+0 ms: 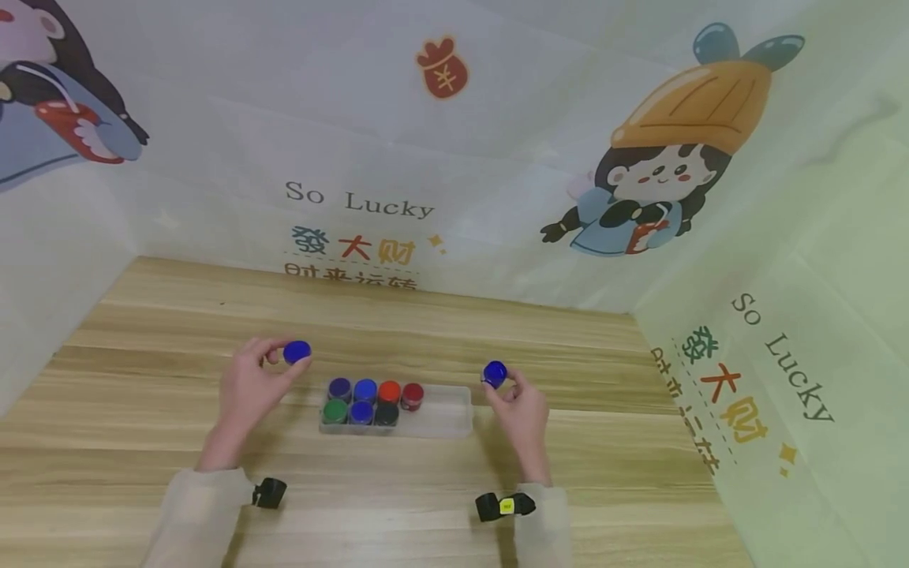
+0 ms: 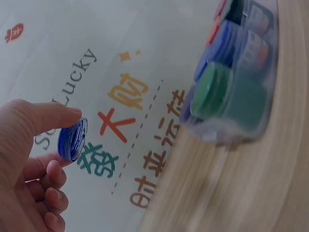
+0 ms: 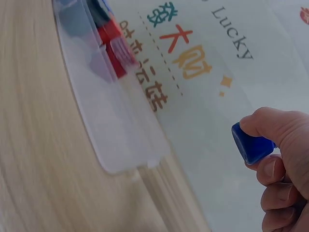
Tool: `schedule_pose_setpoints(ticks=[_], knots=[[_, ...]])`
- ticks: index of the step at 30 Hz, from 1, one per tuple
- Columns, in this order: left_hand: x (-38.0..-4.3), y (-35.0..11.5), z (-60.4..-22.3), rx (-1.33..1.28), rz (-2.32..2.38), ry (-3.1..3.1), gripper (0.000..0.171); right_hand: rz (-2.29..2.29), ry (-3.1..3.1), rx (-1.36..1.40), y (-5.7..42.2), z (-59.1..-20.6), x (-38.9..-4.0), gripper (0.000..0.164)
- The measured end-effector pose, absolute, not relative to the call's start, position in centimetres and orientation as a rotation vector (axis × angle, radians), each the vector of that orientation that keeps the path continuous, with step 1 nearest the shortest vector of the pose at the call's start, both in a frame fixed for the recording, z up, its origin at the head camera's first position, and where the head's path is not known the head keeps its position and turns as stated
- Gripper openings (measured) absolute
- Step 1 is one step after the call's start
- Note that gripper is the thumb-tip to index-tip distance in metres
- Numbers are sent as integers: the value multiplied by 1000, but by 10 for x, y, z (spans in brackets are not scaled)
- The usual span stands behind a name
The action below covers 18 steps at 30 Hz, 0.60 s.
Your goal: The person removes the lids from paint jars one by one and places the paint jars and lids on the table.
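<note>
My left hand (image 1: 247, 383) pinches a blue screw lid (image 1: 297, 353) between thumb and fingers, left of the clear plastic tray (image 1: 443, 412). In the left wrist view the threaded inside of the lid (image 2: 73, 140) shows. On the tray's other side, my right hand (image 1: 524, 412) holds a small blue paint jar (image 1: 494, 374) without its lid, gripped between thumb and fingers. The right wrist view shows this jar (image 3: 253, 144) from the side, tilted. Both hands are raised above the table, apart from each other.
Several lidded paint jars stand in the tray's left part, among them a green jar (image 1: 335, 411), an orange jar (image 1: 389, 391) and a red jar (image 1: 413, 396). The wooden table (image 1: 398, 505) meets a printed white backdrop (image 1: 497, 189) at the back and sides.
</note>
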<state>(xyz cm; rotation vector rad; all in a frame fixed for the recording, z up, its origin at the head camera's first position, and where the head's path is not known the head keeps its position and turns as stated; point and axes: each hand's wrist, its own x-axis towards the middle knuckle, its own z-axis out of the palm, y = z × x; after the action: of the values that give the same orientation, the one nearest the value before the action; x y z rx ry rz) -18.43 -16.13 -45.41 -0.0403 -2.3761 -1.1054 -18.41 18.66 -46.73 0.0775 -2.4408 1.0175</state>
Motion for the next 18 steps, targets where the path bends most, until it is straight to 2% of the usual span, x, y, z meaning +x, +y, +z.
schedule_pose_setpoints(ticks=[9, 18], knots=[[-182, -184, -471, 56, -1094, -2457, 31, 972, -2536, -31, 210, -484, -181, 35], [-176, -199, -482, 195, -1187, -2625, 42, 977, -2633, -127, 224, -494, -173, 34]])
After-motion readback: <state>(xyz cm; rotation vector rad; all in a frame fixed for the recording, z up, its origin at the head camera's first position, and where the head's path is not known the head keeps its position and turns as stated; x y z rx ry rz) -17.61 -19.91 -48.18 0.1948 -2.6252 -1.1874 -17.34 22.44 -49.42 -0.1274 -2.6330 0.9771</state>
